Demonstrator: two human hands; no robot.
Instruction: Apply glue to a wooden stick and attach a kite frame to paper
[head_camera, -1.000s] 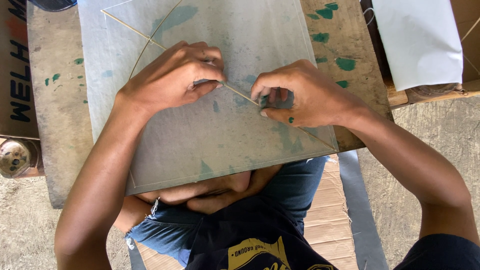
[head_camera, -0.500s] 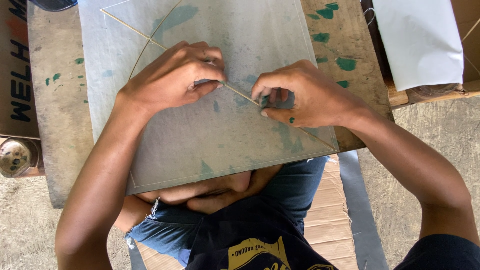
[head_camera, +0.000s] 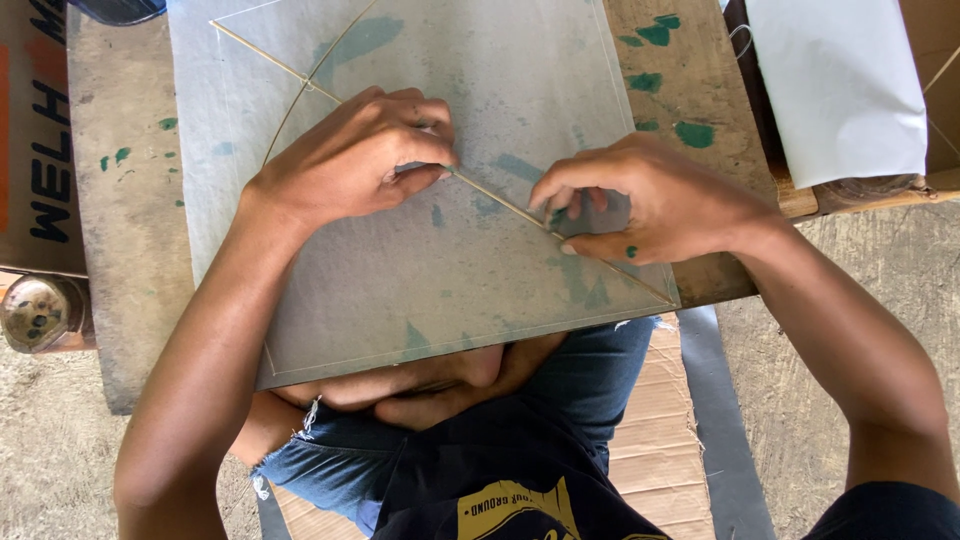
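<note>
Between left hand (head_camera: 365, 160) and right hand (head_camera: 650, 205) runs stick (head_camera: 500, 203).

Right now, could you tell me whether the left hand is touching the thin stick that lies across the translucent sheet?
Touching: in the head view, the left hand pinches the thin stick between thumb and fingertips, with no gap visible.

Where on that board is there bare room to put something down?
Free: the wooden board's left strip, beside the thin paper sheet, and its green-spotted right corner. Crowded: the sheet's middle, where the left hand and right hand press the thin stick.
</note>
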